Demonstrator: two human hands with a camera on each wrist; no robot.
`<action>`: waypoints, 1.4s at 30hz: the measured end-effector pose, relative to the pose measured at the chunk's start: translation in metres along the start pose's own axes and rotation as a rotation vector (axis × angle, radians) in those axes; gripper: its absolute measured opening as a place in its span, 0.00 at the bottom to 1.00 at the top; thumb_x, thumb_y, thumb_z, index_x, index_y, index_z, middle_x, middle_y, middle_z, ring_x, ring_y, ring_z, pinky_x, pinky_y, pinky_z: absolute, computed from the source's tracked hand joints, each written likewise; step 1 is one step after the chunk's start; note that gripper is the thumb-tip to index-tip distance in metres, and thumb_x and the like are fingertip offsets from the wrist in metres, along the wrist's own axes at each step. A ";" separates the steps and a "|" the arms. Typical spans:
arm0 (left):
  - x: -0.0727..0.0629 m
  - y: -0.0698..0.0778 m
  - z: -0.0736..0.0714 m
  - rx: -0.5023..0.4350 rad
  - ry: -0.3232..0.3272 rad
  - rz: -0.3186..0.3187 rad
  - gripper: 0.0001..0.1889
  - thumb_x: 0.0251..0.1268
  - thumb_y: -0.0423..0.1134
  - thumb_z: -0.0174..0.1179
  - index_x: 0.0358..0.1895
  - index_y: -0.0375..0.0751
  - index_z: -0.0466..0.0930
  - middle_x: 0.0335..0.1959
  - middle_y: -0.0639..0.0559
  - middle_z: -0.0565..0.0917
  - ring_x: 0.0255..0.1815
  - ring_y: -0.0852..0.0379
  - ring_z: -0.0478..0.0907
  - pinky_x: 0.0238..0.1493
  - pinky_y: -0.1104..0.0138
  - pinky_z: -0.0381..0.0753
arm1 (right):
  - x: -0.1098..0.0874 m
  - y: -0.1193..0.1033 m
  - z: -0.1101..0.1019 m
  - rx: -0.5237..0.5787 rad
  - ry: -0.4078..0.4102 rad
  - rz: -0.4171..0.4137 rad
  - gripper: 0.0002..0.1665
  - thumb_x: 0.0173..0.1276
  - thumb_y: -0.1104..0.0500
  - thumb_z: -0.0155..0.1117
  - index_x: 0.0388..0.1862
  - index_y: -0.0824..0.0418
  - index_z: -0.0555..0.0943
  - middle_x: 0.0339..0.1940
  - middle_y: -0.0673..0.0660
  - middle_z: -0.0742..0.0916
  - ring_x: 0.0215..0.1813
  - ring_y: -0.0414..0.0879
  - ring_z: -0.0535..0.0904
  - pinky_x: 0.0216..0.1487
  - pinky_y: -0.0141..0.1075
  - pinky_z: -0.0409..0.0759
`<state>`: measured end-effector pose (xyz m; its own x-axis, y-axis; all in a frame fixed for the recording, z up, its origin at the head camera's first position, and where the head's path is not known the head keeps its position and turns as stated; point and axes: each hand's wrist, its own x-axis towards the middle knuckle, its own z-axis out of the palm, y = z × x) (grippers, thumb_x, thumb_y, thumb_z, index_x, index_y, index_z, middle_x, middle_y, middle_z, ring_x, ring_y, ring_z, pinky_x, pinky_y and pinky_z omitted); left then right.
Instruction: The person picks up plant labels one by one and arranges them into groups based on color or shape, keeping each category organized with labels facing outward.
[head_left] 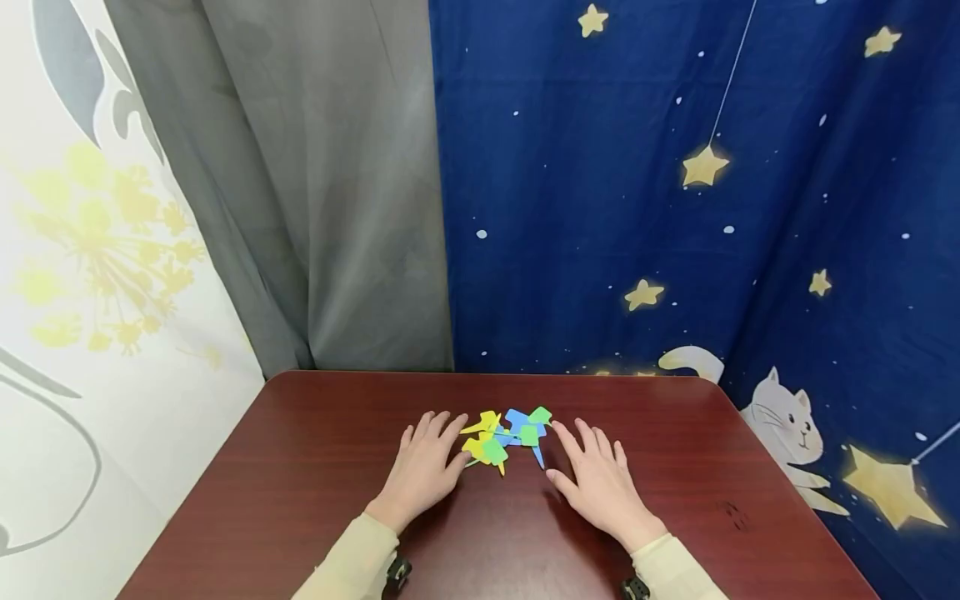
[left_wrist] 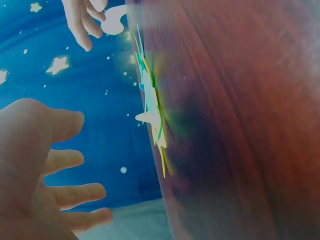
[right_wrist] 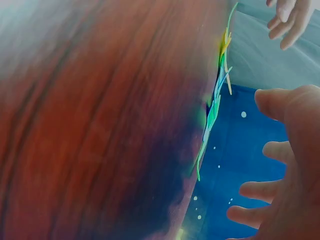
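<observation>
A loose pile of flat plant labels with broad heads and pointed stems lies on the table. Yellow labels (head_left: 475,448) are on the left of it, blue labels (head_left: 517,422) on the right, and green labels (head_left: 529,435) overlap both. My left hand (head_left: 423,468) is at the pile's left side, fingers spread and relaxed, holding nothing. On the other side my right hand (head_left: 597,477) reaches in with its fingers apart, also without a hold. Both wrist views show the pile (left_wrist: 152,107) edge-on, low and layered, beyond the loosely extended fingers.
The dark red wooden table (head_left: 300,500) has rounded far corners. Behind it hang a grey curtain (head_left: 375,208) and a blue curtain (head_left: 585,208) with stars. A white patterned surface (head_left: 112,417) stands at the left. A small dark mark (head_left: 733,515) shows on the table's right.
</observation>
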<state>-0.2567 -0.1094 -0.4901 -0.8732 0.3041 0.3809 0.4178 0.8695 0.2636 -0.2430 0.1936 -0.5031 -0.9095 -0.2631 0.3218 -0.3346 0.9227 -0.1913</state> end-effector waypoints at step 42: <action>0.134 -0.018 0.046 0.553 -0.273 0.786 0.18 0.72 0.36 0.62 0.59 0.61 0.85 0.48 0.54 0.81 0.46 0.54 0.74 0.49 0.59 0.72 | 0.019 0.019 0.012 -0.112 -0.134 -0.459 0.29 0.72 0.48 0.64 0.70 0.53 0.77 0.61 0.51 0.81 0.55 0.44 0.81 0.44 0.41 0.85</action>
<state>-0.3926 -0.0660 -0.4845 -0.4555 0.8896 0.0349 0.7869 0.4206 -0.4516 -0.2697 0.2023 -0.5112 -0.7003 -0.6771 0.2261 -0.6866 0.7256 0.0459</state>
